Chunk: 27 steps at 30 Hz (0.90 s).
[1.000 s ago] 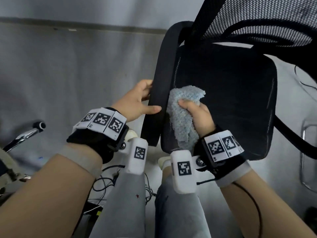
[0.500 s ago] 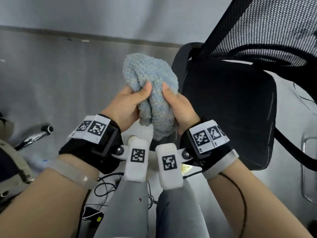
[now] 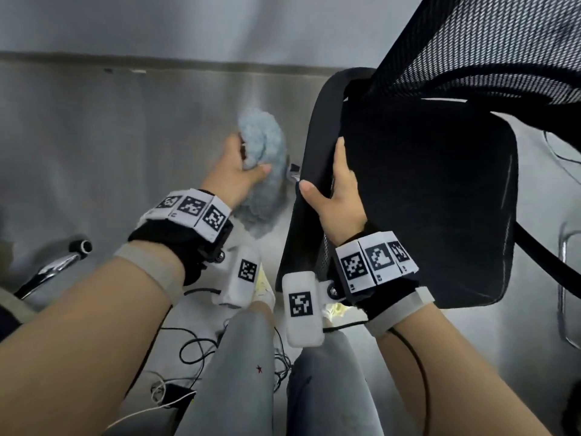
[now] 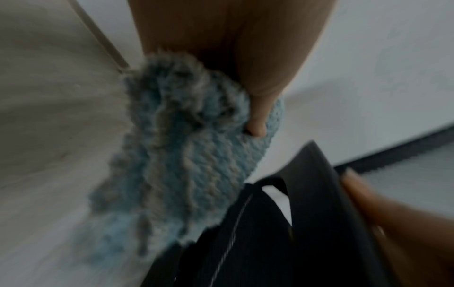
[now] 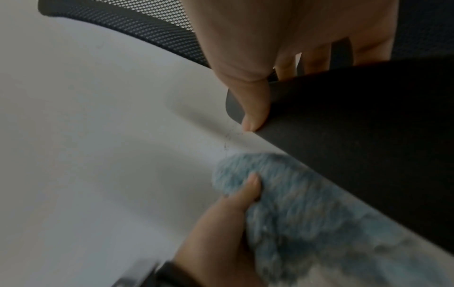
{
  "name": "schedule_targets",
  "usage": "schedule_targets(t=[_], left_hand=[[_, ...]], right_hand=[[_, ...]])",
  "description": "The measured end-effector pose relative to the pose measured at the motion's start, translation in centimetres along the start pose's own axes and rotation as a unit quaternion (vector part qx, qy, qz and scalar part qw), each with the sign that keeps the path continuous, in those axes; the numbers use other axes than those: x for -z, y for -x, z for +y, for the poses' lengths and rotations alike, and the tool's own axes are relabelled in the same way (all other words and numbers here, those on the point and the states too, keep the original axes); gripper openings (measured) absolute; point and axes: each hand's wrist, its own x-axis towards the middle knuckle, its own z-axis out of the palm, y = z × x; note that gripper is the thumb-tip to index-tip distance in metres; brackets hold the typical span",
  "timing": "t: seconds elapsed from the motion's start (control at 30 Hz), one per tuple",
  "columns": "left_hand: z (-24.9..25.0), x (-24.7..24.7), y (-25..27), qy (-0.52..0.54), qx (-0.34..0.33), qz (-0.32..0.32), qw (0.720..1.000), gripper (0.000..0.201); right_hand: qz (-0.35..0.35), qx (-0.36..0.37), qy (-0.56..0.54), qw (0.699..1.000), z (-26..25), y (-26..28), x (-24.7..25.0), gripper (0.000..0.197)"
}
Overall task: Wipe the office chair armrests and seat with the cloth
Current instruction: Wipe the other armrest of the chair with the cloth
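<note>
A black office chair stands at the right of the head view, with a dark seat [image 3: 434,196] and a mesh back [image 3: 490,48]. Its near black armrest [image 3: 317,127] runs along the seat's left side. My right hand [image 3: 333,196] grips that armrest, thumb over the outer face and fingers on the seat side; the right wrist view shows the thumb [image 5: 253,108] curled on the armrest [image 5: 356,124]. My left hand [image 3: 239,171] holds a fluffy light-blue cloth [image 3: 264,165] bunched just left of the armrest. In the left wrist view the cloth [image 4: 186,155] hangs beside the armrest [image 4: 307,223].
Grey floor [image 3: 125,136] stretches to the left, meeting a wall at the top. A chrome lever with a black knob [image 3: 63,259] juts in at the lower left. Cables [image 3: 195,344] lie on the floor by my legs. A chrome frame [image 3: 569,278] stands at the right edge.
The cloth passed from my right hand, through both hands, into my left alone. My left hand left the armrest and my right hand now grips it.
</note>
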Motion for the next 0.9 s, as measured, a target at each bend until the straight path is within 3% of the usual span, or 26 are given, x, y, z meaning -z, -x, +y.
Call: schedule_targets(t=[0.1,0.33,0.67,0.9], left_hand=[[1.9,-2.3,-1.9,0.004,-0.028,-0.059,0.998,0.057],[5.0,-2.9,-5.9,-0.034,-0.05,-0.065,0.996,0.046],[-1.5,-1.3,4.4,0.112,0.051,-0.197,0.973,0.036],[2.5,-2.5,-1.4,0.01,-0.062,-0.123,0.99,0.05]], right_hand=[[-0.004,0.014,-0.02,1.0,0.4,0.0,-0.3,0.084],[-0.009,0.008,-0.015,1.0,0.7,0.1,0.2,0.082],[0.004,0.005,-0.009,1.0,0.1,-0.2,0.6,0.08],[0.01,0.017,-0.034,0.999,0.3,-0.9,0.7,0.081]])
